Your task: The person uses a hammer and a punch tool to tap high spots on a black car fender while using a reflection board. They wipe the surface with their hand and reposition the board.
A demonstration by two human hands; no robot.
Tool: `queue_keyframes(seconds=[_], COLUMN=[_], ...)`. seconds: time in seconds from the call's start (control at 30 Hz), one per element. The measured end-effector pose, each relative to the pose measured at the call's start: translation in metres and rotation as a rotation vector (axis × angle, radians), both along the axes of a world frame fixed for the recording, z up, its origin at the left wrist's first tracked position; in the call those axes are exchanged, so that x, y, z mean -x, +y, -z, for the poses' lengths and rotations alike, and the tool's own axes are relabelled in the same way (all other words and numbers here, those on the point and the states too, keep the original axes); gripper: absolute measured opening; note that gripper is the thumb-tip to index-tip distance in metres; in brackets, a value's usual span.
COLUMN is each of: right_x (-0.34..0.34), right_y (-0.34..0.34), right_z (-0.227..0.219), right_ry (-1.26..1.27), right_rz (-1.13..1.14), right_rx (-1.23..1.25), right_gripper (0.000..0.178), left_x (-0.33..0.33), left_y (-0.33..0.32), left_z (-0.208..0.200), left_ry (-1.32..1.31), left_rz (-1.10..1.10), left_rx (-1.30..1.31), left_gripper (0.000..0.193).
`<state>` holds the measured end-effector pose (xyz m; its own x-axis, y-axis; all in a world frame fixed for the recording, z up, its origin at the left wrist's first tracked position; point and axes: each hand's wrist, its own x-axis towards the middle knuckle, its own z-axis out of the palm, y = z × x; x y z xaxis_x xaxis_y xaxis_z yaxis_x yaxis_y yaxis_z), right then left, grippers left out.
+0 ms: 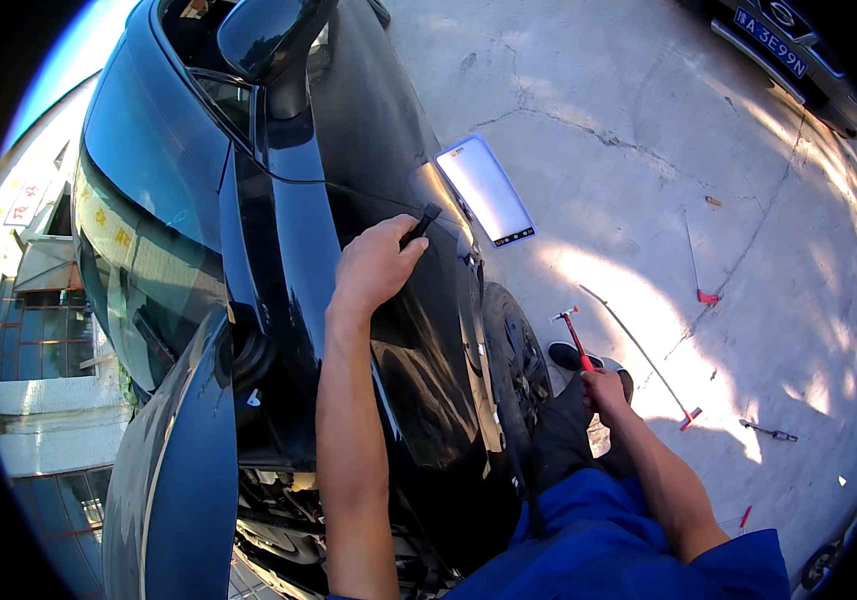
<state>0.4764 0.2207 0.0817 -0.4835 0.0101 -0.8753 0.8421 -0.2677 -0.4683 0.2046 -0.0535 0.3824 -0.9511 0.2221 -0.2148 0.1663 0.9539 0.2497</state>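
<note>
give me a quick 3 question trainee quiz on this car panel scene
1. True or false: the left hand presses a dark slim tool against the black car fender.
2. Which tool is in the right hand's grip? A) a red-handled hammer B) a spray can C) a cloth
3. Fill in: a lit rectangular light panel sits beside the fender, and long thin rods lie on the ______ floor.

Key: 1 true. 2 A. 3 concrete.
</note>
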Motion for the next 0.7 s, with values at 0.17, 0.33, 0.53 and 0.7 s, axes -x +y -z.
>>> queue_keyframes(seconds=[0.17, 0.33, 0.53, 0.7], right_x=[0.043, 0.069, 0.120, 0.186], right_y=[-0.037, -0.032, -0.044, -0.099], right_z=[-0.015, -0.032, -0.096, -0.144], right_ry=[0.203, 0.153, 0.382, 0.645], right_rz=[-0.018, -0.181, 0.016, -0.176], right_rx=[-0.103, -0.168, -0.206, -0.182], right_gripper=[0.019, 0.020, 0.016, 0.025], left_x=[0.059, 0.124, 0.147, 0.140], left_y=[0.012, 0.034, 0.049, 0.037], left_z=[0.044, 0.086, 0.082, 0.057], left_ry=[-0.231, -0.401, -0.692, -0.788], left_rz=[0.062, 0.264, 0.287, 0.145], left_rx=[-0.120, -0.009, -0.255, -0.716], left_gripper=[0.028, 0.029, 0.032, 0.031])
